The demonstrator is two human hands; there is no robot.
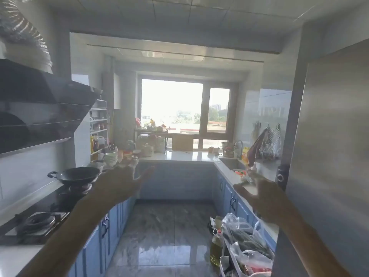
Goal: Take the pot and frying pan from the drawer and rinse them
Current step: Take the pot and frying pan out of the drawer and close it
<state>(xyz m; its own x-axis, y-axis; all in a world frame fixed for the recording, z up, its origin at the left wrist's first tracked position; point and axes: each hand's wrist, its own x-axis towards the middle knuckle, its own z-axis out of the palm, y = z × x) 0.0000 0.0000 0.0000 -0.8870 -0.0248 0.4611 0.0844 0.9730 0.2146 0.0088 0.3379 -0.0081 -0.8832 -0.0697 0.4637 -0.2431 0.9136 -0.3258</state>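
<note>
Narrow galley kitchen, seen from the doorway end, with strong backlight from the window and haze over everything.

Left hand raised in mid-air ahead of the stove side, fingers spread wide and blurred, thumb out toward the centre, holding nothing. Right hand raised above the right counter, fingers straight and apart, likewise holding nothing. Both forearms reaching forward from the lower corners.

Pot and frying pan of the task not identifiable anywhere in view; all blue cabinet fronts closed, so contents hidden. Only cookware on show: a dark wok sitting upright on the far burner of the gas hob, loop handle pointing left toward the wall, rim level.

Range hood overhead at left, with ribbed silver duct rising from it. Stacked bowls just beyond the wok. Sink in the right counter near the far corner, faucet behind it. Wire skimmer hanging on the right wall. Bagged groceries and an oil bottle low at right, beside the refrigerator.
</note>
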